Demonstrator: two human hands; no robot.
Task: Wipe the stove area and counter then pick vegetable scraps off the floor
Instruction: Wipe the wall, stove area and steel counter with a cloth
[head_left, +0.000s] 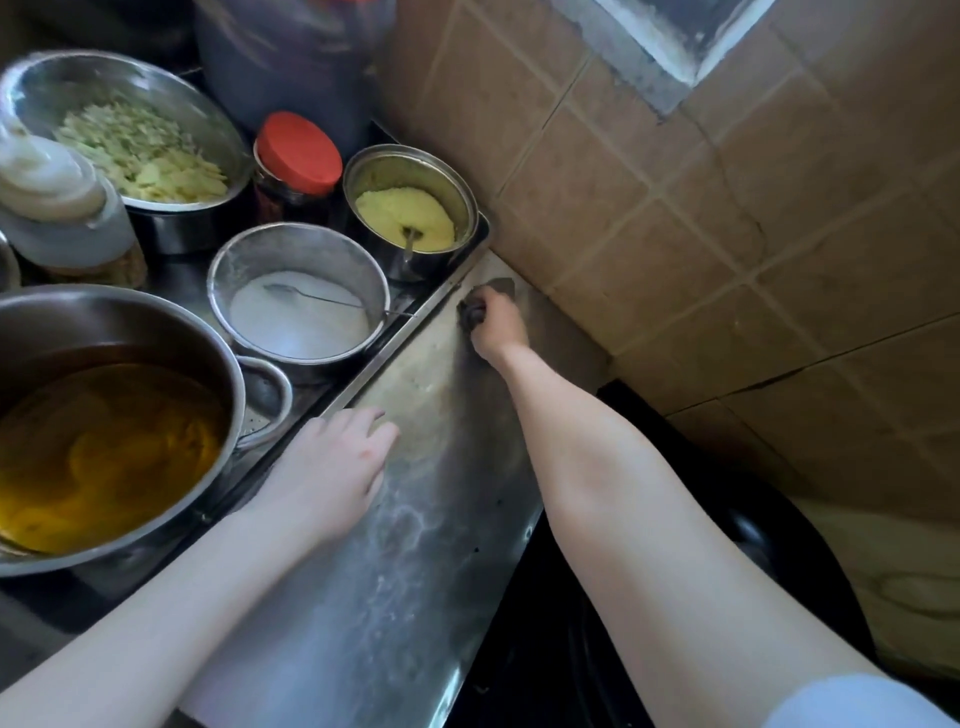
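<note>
Stainless steel counter (415, 545), streaked with pale smears, runs from the near edge to the tiled wall (675, 234) at the far right. At its far end, close to the wall, the right hand (496, 327) is clenched round a dark cloth (470, 312) and presses it onto the metal — a corner of the cloth sticks out beyond the knuckles. The left hand (332, 467) lies flat on the nearer part of the counter beside the raised edge, fingers straight and slightly spread, grasping nothing.

Left of the counter stands cookware. A large pot (208, 343) of yellow-orange liquid sits at the near left. Beyond it is a steel pot (218, 270) holding white powder and a spoon (311, 296). Farther still, a smaller pot (467, 192) holds a yellow paste, just beside a jar (298, 153) with a red lid. At the far left a steel bowl (218, 119) holds pale sliced vegetables, with a white-capped bottle (62, 208) in front of it.
</note>
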